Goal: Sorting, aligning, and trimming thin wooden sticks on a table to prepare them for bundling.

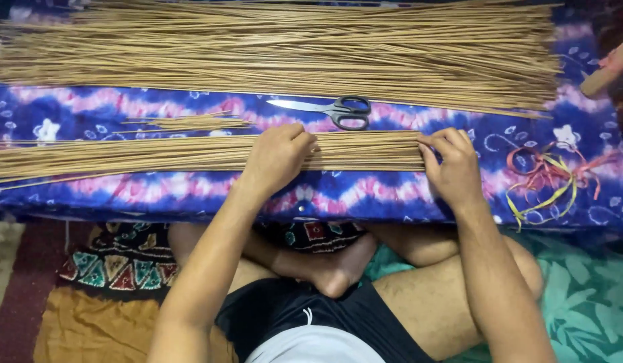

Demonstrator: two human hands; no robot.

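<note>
A flat bundle of thin tan sticks [157, 153] lies along the near side of a low surface covered in blue and pink tie-dye cloth [365, 191]. My left hand [276, 158] is curled over the middle of this bundle, pressing on it. At the bundle's right end, my right hand [451, 165] has its fingers bent against the stick tips. Black-handled scissors [335, 109] lie just beyond the bundle, between my hands. A much larger heap of the same sticks [278, 50] fills the far side of the cloth.
A small loose clump of sticks [190, 122] lies left of the scissors. Tangled red and yellow strings [550, 178] sit at the right. A wooden handle [606, 70] pokes in at the upper right. My crossed legs rest on patterned mats below.
</note>
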